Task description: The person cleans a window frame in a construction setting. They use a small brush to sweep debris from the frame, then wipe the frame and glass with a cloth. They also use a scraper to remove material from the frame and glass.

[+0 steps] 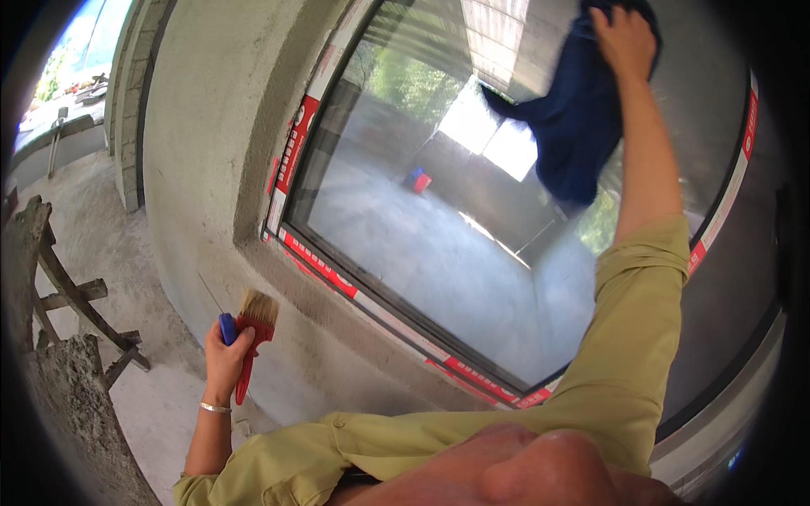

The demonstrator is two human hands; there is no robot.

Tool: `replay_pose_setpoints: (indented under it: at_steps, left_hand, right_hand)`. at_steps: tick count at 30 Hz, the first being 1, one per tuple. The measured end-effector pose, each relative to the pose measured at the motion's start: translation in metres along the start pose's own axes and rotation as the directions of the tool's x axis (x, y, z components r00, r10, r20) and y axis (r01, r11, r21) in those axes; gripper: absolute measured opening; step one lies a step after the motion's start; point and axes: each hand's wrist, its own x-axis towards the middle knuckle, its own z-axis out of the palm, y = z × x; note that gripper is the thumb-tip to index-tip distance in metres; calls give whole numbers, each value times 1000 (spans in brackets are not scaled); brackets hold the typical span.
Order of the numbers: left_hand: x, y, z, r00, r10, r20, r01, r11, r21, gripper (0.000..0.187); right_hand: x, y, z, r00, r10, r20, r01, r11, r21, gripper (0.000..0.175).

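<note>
My right hand [623, 41] is raised at the upper right, gripping a dark blue cloth [579, 120] that hangs against the glass pane [405, 253] of a window. The window's frame [316, 256] carries red and white protective tape with writing. Lower left, my left hand [228, 354] holds a flat paintbrush [256, 322] with a red handle and pale bristles pointing up. The same hand holds a blue-handled tool [226, 327] with a thin metal shaft or blade; its exact kind I cannot tell. The brush is beside the rendered wall below the window.
A rough cement wall [196, 126] surrounds the window. At the far left stands a wooden trestle or stool [82, 297], beside a cement-crusted board [79, 392]. Beyond, a long-handled tool [56, 142] leans on a low ledge [79, 129]. The glass shows reflections.
</note>
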Motion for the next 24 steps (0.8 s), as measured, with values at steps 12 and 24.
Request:
replay_pose_setpoints:
  at_steps: [12,24]
  left_hand:
    - [-7,-16,39,997,-34,66,37,998,-43,16]
    - [-50,20,-4,997,30,-74,-28,999,29,15]
  right_hand:
    - [-91,-193,-30,872,-488,51,371,725,581,60]
    - [-279,-271,-100,550,-805,-223,400,19,916,6]
